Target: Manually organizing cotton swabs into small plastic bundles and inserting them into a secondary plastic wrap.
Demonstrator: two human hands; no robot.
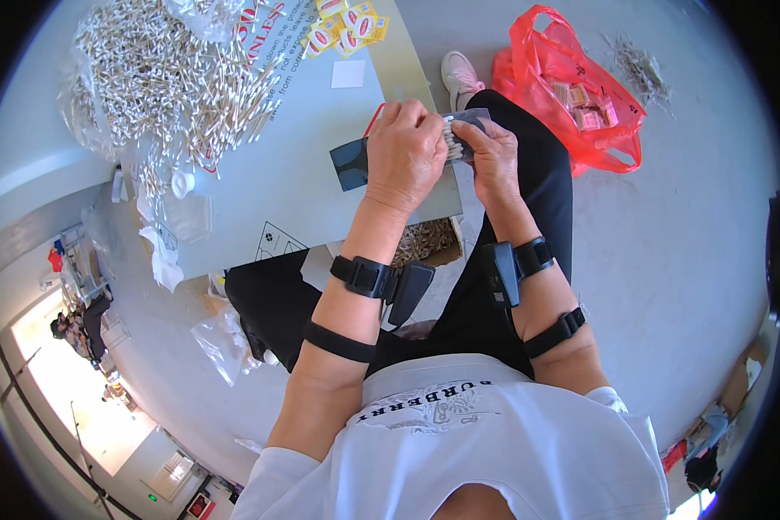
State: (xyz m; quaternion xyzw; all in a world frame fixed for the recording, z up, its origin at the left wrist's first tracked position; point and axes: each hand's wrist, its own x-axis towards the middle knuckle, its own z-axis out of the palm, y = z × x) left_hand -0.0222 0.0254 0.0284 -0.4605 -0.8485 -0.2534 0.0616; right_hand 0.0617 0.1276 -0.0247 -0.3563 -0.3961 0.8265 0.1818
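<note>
My left hand [407,154] is closed, its knuckles up, at the table's right edge. A bunch of cotton swabs [452,141] shows between my two hands, white tips out; its other end is hidden behind my left fingers. My right hand [494,160] pinches a small clear plastic bag [477,119] with thumb and fingers, around or against the swabs. Partly behind my left wrist lies a dark, glossy flat piece [349,165]. A large heap of loose cotton swabs [165,87] spreads over the table's far left.
Yellow packets [355,30] and a white square card [347,74] lie on the table [303,204]. On the floor at right stands a red plastic bag [529,82] with pink packs. An open box [446,251] sits below the table edge. Another person [82,329] is far left.
</note>
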